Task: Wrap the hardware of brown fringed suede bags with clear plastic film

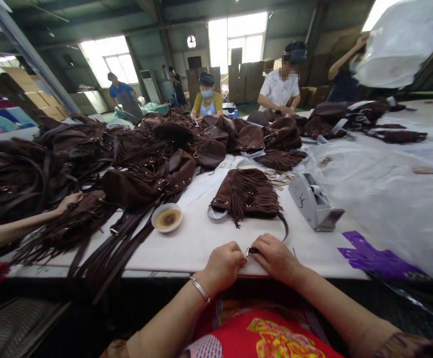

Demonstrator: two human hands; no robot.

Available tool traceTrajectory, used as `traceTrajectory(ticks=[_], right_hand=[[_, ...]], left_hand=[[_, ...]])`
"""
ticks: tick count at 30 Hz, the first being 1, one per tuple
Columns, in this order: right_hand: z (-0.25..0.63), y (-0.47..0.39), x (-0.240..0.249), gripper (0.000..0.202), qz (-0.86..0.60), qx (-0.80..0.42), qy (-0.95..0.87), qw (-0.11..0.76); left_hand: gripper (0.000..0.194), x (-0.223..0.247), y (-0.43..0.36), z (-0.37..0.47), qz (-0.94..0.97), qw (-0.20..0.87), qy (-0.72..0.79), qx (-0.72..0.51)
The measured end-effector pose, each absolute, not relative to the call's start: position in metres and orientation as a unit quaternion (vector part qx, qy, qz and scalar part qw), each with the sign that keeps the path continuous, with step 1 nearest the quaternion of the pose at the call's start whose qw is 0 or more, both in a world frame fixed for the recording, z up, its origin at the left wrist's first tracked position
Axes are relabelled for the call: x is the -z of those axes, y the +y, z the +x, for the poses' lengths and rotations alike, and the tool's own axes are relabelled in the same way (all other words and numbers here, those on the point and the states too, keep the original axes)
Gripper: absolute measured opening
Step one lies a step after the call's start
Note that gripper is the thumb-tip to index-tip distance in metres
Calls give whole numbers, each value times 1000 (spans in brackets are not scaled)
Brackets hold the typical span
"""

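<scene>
In front of me on the table lies a dark brown fringed bag (244, 196), with a thin strap (285, 224) curving from its right side down to my hands. My right hand (276, 256) is closed on this strap near a small metal buckle (248, 252). Beside it, my left hand (224, 263) is closed with its fingertips at the buckle; they hide part of it. A silver bracelet (200, 290) circles my left wrist. Both hands are at the table's near edge.
A white bowl of brownish liquid (167, 219) stands left of the bag, a grey tape dispenser (315, 204) right. Brown bags (145, 186) are heaped beyond. Plastic sheeting (384, 184) covers the right side. Another person's hand (69, 201) reaches in from the left; several people work opposite.
</scene>
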State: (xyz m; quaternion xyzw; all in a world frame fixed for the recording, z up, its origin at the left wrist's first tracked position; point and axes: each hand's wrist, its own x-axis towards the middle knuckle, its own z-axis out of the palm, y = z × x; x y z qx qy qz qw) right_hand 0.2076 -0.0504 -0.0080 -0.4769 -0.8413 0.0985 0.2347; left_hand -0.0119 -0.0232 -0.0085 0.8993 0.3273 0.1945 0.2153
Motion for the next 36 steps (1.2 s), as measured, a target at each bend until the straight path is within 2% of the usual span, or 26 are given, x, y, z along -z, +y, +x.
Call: traceTrajectory(ticks=[3,6,9,11,13,16,19,21,24,25,27,29,32,34,36], right_hand=[[210,-47,14,20,-462,-94,-849,238],[212,-44,23,16,-470,-92,-846,236],[212,-45,30,16,-501,-52,-831,235],[211,-47,32,20,-520,-23,-821,235],[208,-49,31,23,-533,-15,-814,231],[204,-49,26,18,-548,-24,-804,229],[204,-47,22,13,-558,-38,-794,240],[206,-45,21,12,-570,-52,-778,258],[213,-41,20,14,-595,-80,-742,297],[216,-39,19,15,-600,-90,-732,308],[220,-38,17,16,-602,-102,-722,326],[223,-40,16,16,-599,-103,-722,331],[226,-45,15,14,-594,-86,-734,318],[229,-48,14,11,-591,-64,-745,304],[235,-50,13,9,-577,-36,-762,291]], left_hand=[[15,10,-24,-11,904,173,336,-202],[20,-3,-10,-29,883,121,390,-232],[22,-27,15,-70,814,4,513,-271],[34,-38,33,-102,757,-97,602,-235],[44,-39,50,-128,730,-130,653,-153],[48,-28,70,-151,722,-101,683,-41],[50,-25,79,-156,721,-65,690,-6],[46,-33,76,-150,732,-81,675,-48],[33,-49,56,-121,777,-106,590,-191],[30,-52,46,-105,793,-87,556,-233],[38,-54,26,-67,818,-12,506,-272],[43,-48,10,-28,847,61,457,-265],[29,-36,-3,18,888,127,379,-227],[36,-29,-2,37,903,152,354,-190],[22,-24,3,47,914,160,345,-144]])
